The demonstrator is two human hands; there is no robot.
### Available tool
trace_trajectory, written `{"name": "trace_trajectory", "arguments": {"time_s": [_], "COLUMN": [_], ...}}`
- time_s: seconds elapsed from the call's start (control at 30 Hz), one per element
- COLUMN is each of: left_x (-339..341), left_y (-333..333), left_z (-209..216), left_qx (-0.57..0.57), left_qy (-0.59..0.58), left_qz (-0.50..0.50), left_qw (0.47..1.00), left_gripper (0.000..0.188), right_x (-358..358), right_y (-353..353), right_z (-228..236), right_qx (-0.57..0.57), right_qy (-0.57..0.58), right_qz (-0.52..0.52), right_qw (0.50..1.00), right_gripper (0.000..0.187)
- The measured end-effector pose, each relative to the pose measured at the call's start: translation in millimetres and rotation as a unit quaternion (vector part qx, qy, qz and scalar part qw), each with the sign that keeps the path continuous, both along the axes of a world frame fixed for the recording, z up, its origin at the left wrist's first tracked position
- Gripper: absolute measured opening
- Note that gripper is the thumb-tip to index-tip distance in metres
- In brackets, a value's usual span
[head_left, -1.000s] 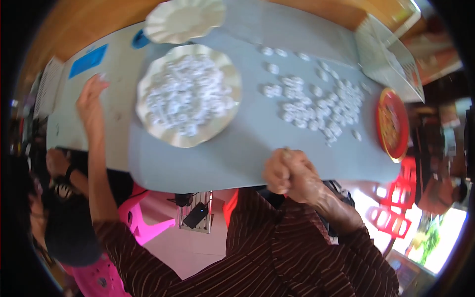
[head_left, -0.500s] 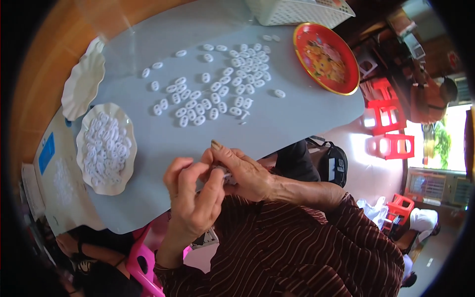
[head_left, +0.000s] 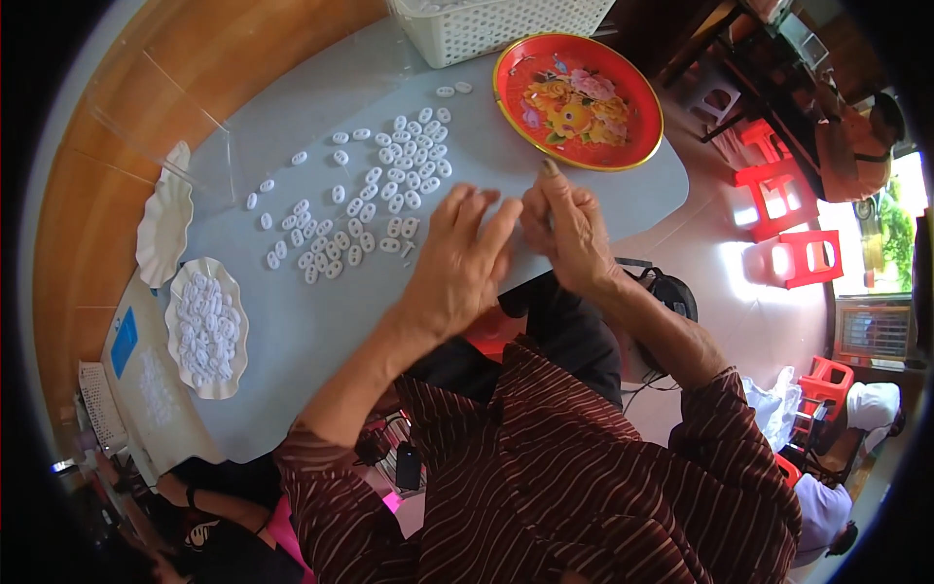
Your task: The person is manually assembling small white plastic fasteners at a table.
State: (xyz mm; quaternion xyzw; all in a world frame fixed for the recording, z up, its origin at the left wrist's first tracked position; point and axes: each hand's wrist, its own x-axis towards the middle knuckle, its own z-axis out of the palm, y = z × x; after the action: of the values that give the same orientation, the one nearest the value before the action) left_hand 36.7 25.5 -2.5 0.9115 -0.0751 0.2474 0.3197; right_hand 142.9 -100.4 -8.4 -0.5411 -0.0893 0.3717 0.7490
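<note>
Left hand (head_left: 452,265): held apart from a full grip, fingers parted and partly bent, tips blurring. Can't tell if anything is sitting in it. Right hand (head_left: 574,234): fingers curling closed into a loose fist, thumb sticking up; can't tell what, if anything, it's enclosing. The two are facing each other, nearly meeting; contact unclear.

Left is hovering over the near part of the grey tabletop (head_left: 321,360), right is hanging around its near edge, partly hiding it. That edge is running diagonally, lower left to upper right, passing under the left forearm. Free room: a bare stretch is lying between left forearm and the filled dish, and a smaller patch is showing right of the hands, below the tray.

White two-holed oval pieces (head_left: 396,175): spreading flat just left of and beyond the hands. Several dozen, crowding too tightly for an exact count; two are sitting off near the basket.

Scalloped dishes: two. The filled dish (head_left: 233,375) is holding a heap of white pieces, uncountable; the second dish (head_left: 163,224) is standing just beyond it.

One round red tray (head_left: 637,127), floral, yellow-rimmed, is lying beyond the right hand. One white basket (head_left: 506,34) is standing behind it, at the far edge. Red stools (head_left: 812,258): at least four are showing on the floor, right.
</note>
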Motion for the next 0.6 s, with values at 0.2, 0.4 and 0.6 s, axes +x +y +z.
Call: {"name": "trace_trajectory", "arguments": {"time_s": [0.2,0.4,0.6], "left_x": [36.0,25.8,4.1], "left_y": [33.7,55.8,80.6], "left_z": [-15.5,-16.4,-15.7], "left_qx": [0.210,0.219,0.243], "left_qy": [0.050,0.070,0.080], "left_qz": [0.038,0.107,0.199], "left_qw": [0.976,0.967,0.946], "left_gripper": [0.046,0.039,0.036], "right_x": [5.9,4.6,4.5], "right_y": [-10.9,-15.3,-13.9], "right_z": [2.5,-3.3,-1.8], "right_qx": [-0.017,0.011,-0.013], "right_qy": [-0.133,-0.243,-0.255], "right_qz": [0.018,0.045,0.048], "right_qw": [0.991,0.969,0.966], "right_gripper": [0.052,0.047,0.046]}}
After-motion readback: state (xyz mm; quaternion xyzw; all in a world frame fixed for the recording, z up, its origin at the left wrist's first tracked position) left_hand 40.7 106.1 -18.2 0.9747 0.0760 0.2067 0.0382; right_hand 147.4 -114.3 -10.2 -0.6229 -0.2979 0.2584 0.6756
